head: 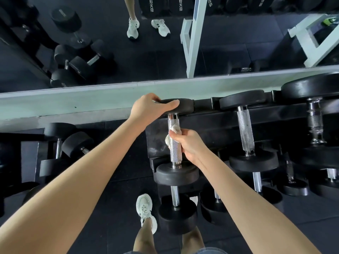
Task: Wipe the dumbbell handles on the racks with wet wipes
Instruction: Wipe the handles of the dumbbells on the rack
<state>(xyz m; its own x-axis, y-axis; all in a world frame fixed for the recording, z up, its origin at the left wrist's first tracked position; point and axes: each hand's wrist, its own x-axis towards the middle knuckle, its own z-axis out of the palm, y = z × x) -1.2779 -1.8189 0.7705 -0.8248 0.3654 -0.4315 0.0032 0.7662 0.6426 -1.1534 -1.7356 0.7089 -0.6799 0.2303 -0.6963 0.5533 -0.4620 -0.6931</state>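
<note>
A black dumbbell lies on the top tier of the rack [201,132], its knurled silver handle [175,153] running toward me between a far head [185,106] and a near head [176,174]. My right hand [189,143] grips the middle of that handle with a crumpled white wet wipe [169,139] bunched round the bar under the fingers. My left hand [152,109] grips the far head from the left, thumb on its front edge. A second dumbbell handle [245,130] lies parallel to the right, and a third handle [314,121] sits further right.
More black dumbbells sit on lower tiers [177,214] and on the floor rack at left [77,143]. A wall mirror [128,43] above a pale ledge [91,99] reflects dumbbells, a white frame and a person's legs. My shoe [145,210] stands on the dark mat.
</note>
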